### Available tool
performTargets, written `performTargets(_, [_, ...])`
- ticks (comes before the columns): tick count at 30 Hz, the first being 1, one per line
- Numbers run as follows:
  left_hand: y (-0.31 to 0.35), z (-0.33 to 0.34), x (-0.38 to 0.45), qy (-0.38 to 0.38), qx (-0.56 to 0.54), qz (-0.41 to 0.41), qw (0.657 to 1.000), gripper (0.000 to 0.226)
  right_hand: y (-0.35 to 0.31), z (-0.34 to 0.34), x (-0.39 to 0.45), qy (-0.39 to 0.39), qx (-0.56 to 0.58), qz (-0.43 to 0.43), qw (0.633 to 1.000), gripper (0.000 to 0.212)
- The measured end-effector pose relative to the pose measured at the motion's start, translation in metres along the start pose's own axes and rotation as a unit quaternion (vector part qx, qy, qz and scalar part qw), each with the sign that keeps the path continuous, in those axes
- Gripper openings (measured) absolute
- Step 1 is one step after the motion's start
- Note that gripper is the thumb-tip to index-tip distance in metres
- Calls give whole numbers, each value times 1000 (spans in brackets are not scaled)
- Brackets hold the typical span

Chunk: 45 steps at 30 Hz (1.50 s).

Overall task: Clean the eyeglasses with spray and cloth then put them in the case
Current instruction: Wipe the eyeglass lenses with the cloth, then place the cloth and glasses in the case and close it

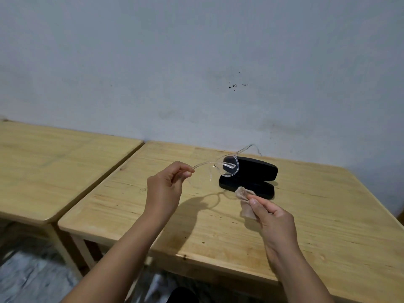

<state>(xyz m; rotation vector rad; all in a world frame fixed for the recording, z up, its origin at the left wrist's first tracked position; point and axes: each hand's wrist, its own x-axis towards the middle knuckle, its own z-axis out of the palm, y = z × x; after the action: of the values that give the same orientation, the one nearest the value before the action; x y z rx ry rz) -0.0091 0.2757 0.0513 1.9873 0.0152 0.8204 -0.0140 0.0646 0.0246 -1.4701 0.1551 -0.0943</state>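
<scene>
Holding glasses: left hand [166, 189] pinches a temple tip of the clear-framed plastic eyeglasses [227, 168]
Right hand [273, 217]: fingers closed on beige crumpled cloth [244, 197]
Beyond cloth: open black hard case [258, 173] on wooden table [218, 228]

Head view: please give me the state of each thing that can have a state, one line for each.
eyeglasses: temples unfolded, held in the air above the table by one temple tip
case: open, lying on the table, nothing seen inside
cloth: crumpled, pinched in the right hand
left hand: closed on the temple tip
right hand: closed on the cloth
</scene>
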Motion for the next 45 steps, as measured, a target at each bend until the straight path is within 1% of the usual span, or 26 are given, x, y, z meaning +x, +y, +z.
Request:
performTargets(4, [-17,-26,5,34,23,18,999,16,8,9,3,-11,9,18,1000,12])
performTargets(8, [-38,-50,8,57,88,65,992,21,18,20,4,-19,0,38,999,11])
performTargets(12, [-65,-73,5,72,141,61,985,26,23,24,3,-43,-10,42,998,15])
performTargets(16, [-84,-88,-1,44,175,43,983,27,27,25,2,-57,-11,48,997,17])
performTargets(19, [-87,-91,-5,12,181,11,983,27,29,27,0,-63,-14,54,996,16])
performTargets(23, [-91,-89,-9,-10,132,-27,991,39,29,30,-1,-67,-12,58,996,18])
performTargets(30, [-101,-87,-7,-45,166,-26,985,33,22,31,-2,-52,-4,63,997,10])
performTargets(33, [-100,-88,-6,-40,195,1,980,36,21,31,-3,-42,-10,62,997,9])
performTargets(35, [-91,-83,-7,-8,204,54,977,36,18,29,-4,-41,-17,60,997,10])
performTargets(37, [-70,-69,-11,4,181,92,979,31,14,28,-5,-44,-20,57,997,11])
performTargets(38, [-56,-60,-15,-10,159,92,983,28,12,27,-5,-44,-20,55,997,11])
performTargets(40, [-28,-35,-24,-75,92,47,992,25,9,24,-6,-45,-22,48,998,11])
performTargets(42, [-6,-6,-34,-149,33,-8,988,26,6,18,-6,-46,-29,32,998,12])
performTargets(45, [15,34,-45,-197,-18,-46,979,33,1,8,-8,-42,-41,-3,998,17])
